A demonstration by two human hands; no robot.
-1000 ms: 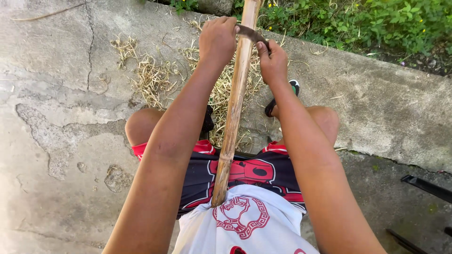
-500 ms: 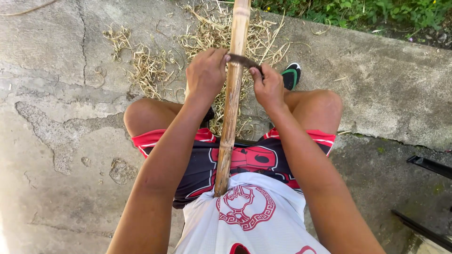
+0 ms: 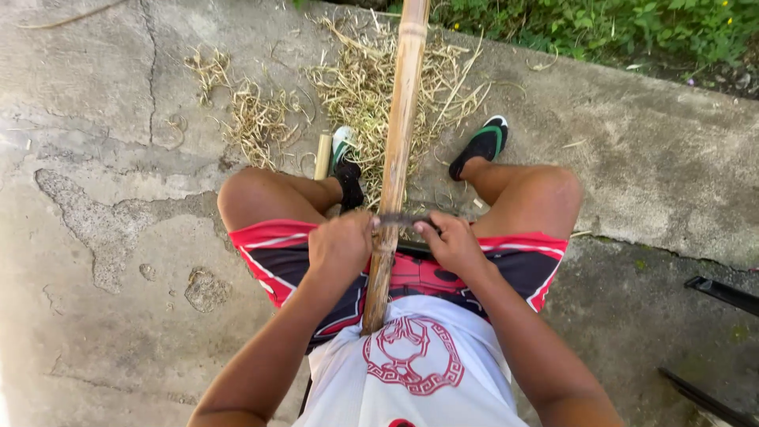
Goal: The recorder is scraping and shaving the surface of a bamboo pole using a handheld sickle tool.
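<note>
Long tan bamboo pole (image 3: 398, 150): runs lengthwise between the seated person's knees, near end butted against the white shirt, far end passing out of the top edge. Dark metal blade (image 3: 405, 222): laid crosswise on the pole just above the lap. Left hand (image 3: 341, 243): fisted around the blade's left end, touching the pole's left side. Right hand (image 3: 452, 243): fingers curled over the blade's right end, on the pole's right side. Pale dry bamboo shavings (image 3: 360, 87): heaped on the cracked grey concrete slab (image 3: 103, 237) beyond the feet. Green weeds (image 3: 617, 28): bordering the slab's far edge. Bare concrete lies left of the left knee; dark bars (image 3: 723, 294) at lower right.
</note>
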